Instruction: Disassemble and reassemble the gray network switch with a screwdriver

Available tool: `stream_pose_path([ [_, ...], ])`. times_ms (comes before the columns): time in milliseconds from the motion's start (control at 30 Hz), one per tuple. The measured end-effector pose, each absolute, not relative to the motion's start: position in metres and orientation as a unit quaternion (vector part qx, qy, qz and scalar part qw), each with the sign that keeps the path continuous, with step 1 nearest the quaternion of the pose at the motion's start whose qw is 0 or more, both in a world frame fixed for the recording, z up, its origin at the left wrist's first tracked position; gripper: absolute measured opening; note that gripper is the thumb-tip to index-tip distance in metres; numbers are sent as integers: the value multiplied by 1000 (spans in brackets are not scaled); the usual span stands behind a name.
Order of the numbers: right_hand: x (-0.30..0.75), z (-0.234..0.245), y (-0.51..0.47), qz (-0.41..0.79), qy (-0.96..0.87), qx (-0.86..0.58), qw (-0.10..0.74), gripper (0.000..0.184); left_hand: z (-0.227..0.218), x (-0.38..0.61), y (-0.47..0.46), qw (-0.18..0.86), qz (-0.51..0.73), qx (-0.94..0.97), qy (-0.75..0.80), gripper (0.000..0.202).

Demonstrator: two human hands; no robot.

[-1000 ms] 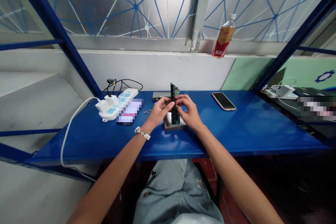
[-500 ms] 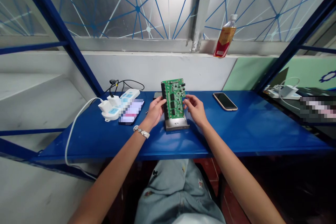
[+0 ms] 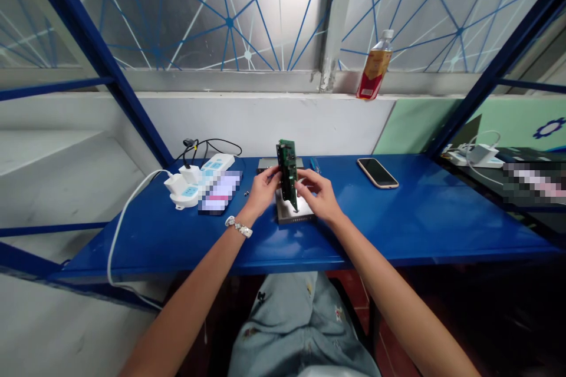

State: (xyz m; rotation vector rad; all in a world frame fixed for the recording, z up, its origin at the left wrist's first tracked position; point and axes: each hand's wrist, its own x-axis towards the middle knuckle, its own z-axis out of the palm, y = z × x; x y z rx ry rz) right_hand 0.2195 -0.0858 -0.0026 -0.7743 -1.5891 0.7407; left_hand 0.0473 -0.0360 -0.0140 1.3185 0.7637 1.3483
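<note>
A green circuit board point(image 3: 289, 159) with a row of black connectors is held up between both hands, tilted nearly on edge. My left hand point(image 3: 264, 189) grips its connector side, and my right hand point(image 3: 319, 193) has thumb and fingers on the opposite edge. Below the board, a flat metal casing point(image 3: 294, 215) with small slots along its front lies on the blue table point(image 3: 354, 230). Another grey metal piece point(image 3: 266, 163) shows behind the hands, partly hidden. Beside it, to the right, is a slim blue tool point(image 3: 314, 164), too small to identify.
To the left are a white power strip point(image 3: 214, 168) with plugs and a phone point(image 3: 220, 191) with a lit screen. Tiny screws point(image 3: 246, 193) lie nearby. Another phone point(image 3: 377, 172) rests on the right. A drink bottle point(image 3: 375, 68) stands on the ledge.
The circuit board has turned from facing me to nearly edge-on. My right hand has shifted left and down with it, uncovering the metal casing and the blue tool behind.
</note>
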Motion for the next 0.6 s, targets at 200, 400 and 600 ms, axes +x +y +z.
stream_pose_path([
  [200,215,-8,-87,287,-728,-312,539,60,-13,51,-38,530,566,546,317,47],
  [400,217,-9,-85,288,-715,-320,551,52,-9,48,-40,548,569,519,326,48],
  [600,226,-13,-73,311,-578,-386,649,36,-1,31,-39,578,575,482,320,43],
])
